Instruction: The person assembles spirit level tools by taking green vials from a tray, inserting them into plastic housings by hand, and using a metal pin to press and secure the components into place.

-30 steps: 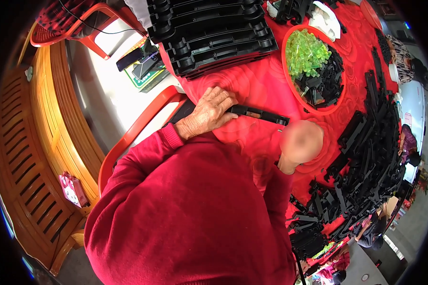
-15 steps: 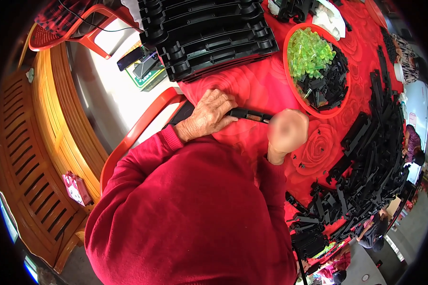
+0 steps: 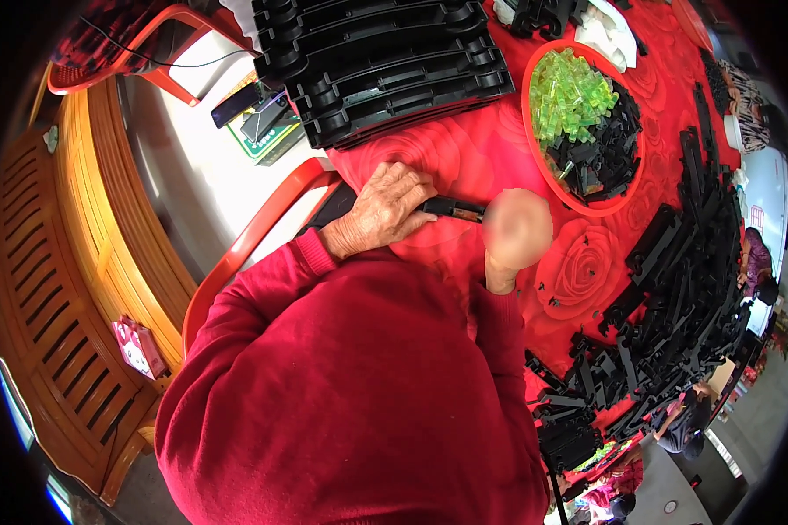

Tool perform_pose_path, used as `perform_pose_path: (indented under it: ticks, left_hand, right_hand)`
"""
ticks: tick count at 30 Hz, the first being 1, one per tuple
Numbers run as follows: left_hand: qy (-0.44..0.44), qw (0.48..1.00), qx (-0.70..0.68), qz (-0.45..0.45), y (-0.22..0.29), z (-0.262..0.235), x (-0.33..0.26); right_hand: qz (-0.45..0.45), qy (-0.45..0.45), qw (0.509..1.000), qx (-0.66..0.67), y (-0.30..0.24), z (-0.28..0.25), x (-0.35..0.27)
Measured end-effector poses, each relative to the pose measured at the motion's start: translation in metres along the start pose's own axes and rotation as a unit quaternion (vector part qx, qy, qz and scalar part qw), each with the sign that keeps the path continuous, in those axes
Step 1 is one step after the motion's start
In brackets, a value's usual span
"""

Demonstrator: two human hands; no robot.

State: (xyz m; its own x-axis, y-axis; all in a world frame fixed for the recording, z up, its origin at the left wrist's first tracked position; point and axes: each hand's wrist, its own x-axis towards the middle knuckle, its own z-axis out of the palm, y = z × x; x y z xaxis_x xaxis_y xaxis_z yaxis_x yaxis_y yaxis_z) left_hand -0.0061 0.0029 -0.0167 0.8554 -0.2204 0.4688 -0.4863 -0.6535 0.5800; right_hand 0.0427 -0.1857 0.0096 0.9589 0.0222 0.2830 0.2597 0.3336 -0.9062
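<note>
A slim black plastic bar (image 3: 453, 209) lies crosswise in front of me, low over the red tablecloth (image 3: 578, 262). My left hand (image 3: 385, 206) has its fingers closed around the bar's left end. At the other end is my right hand (image 3: 518, 229), covering that part of the bar. A blur hides the right hand's fingers. Beyond it, to the right, stands an orange-red basin (image 3: 600, 211) holding yellow-green translucent pieces (image 3: 571, 94) and small black pieces (image 3: 604, 162).
Black plastic frames (image 3: 394, 74) are stacked at the far side. Long black parts (image 3: 674, 289) lie heaped along the right. A white plastic bag (image 3: 608, 37) sits behind the basin. On the left are a red chair (image 3: 263, 223) and a wooden bench (image 3: 66, 306).
My right hand has shifted slightly left along the bar, covering more of it. My left hand keeps nearly the same place and hold.
</note>
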Motion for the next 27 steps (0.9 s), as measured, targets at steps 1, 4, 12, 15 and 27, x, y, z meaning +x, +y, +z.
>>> perform_pose_path:
  ticks: [1, 4, 12, 15, 27]
  left_hand:
    - [0.001, 1.000, 0.003, -0.001, 0.000, -0.001, 0.000]
    - [0.009, 1.000, -0.003, 0.029, 0.001, -0.005, -0.001]
    - [0.084, 0.987, 0.057, 0.125, 0.018, -0.027, 0.000]
    - [0.110, 0.978, 0.077, 0.159, 0.024, -0.038, 0.003]
    - [0.174, 0.955, 0.106, 0.217, 0.024, -0.042, -0.007]
  right_hand:
    - [0.000, -0.002, 1.000, 0.002, -0.003, 0.001, 0.000]
    - [-0.014, 0.058, 0.998, -0.018, -0.032, 0.001, -0.001]
    - [-0.002, -0.147, 0.830, -0.537, -0.098, -0.021, 0.015]
    - [0.016, -0.190, 0.818, -0.543, -0.094, -0.028, 0.011]
    - [-0.176, -0.261, 0.713, -0.627, -0.084, -0.024, -0.008]
